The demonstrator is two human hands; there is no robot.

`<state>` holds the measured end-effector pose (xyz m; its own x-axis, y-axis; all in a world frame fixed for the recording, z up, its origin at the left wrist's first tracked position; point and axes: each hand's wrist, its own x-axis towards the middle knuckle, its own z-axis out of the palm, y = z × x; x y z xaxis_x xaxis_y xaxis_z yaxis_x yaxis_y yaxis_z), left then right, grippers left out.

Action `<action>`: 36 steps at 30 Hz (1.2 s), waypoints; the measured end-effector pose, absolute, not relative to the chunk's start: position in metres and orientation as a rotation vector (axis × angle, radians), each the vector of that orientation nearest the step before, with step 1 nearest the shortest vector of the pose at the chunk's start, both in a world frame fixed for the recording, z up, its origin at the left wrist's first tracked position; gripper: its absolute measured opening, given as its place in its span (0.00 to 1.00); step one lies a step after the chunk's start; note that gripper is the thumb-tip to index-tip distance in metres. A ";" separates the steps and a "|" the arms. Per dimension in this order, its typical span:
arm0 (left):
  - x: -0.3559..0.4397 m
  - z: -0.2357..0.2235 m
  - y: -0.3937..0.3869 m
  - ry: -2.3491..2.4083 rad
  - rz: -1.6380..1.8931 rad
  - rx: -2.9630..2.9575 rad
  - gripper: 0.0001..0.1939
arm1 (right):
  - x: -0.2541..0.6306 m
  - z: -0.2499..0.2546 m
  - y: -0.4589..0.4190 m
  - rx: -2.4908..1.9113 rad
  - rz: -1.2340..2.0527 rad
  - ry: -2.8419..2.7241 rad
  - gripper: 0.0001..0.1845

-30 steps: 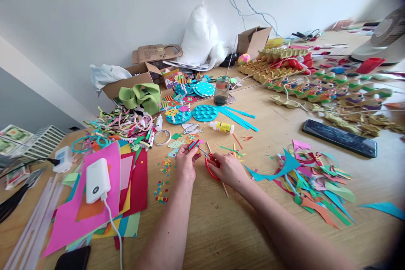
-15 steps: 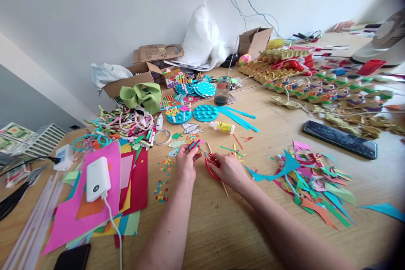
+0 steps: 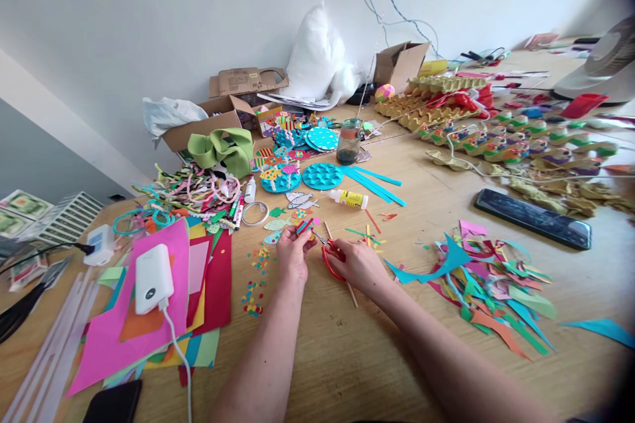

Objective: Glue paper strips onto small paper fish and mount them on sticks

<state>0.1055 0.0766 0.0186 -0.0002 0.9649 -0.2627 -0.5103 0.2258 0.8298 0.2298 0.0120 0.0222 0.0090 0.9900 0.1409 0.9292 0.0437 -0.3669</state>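
My left hand (image 3: 294,252) pinches a small striped paper piece (image 3: 304,227), coloured red and blue, between thumb and fingers. My right hand (image 3: 361,266) is closed around the red handles of a pair of scissors (image 3: 331,258). The scissor tips point left and reach the fingers of my left hand, close to the paper. A thin wooden stick (image 3: 352,295) lies under the scissors. Beyond my hands are paper fish (image 3: 278,225) and a glue bottle (image 3: 350,199) lying on its side. Confetti dots (image 3: 254,299) are scattered left of my left forearm.
Coloured paper sheets (image 3: 213,291) lie at left under a white power bank (image 3: 153,279). Paper scraps (image 3: 489,277) are heaped at right, near a phone (image 3: 534,218). Behind stand a glass jar (image 3: 348,143), blue scalloped discs (image 3: 322,176) and egg cartons (image 3: 426,109).
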 end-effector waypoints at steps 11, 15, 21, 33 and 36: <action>0.105 0.016 0.078 0.972 1.271 0.613 0.16 | 0.230 0.023 0.013 -1.945 0.266 -1.959 0.16; 0.106 0.015 0.079 0.974 1.280 0.608 0.17 | 0.232 0.021 0.013 -1.917 0.268 -1.951 0.16; 0.105 0.014 0.079 0.972 1.283 0.601 0.17 | 0.233 0.018 0.013 -1.908 0.264 -1.949 0.16; 0.107 0.014 0.079 0.977 1.290 0.596 0.19 | 0.234 0.021 0.014 -1.985 0.243 -1.959 0.14; 0.107 0.015 0.079 0.981 1.293 0.600 0.18 | 0.234 0.022 0.013 -1.979 0.244 -1.948 0.14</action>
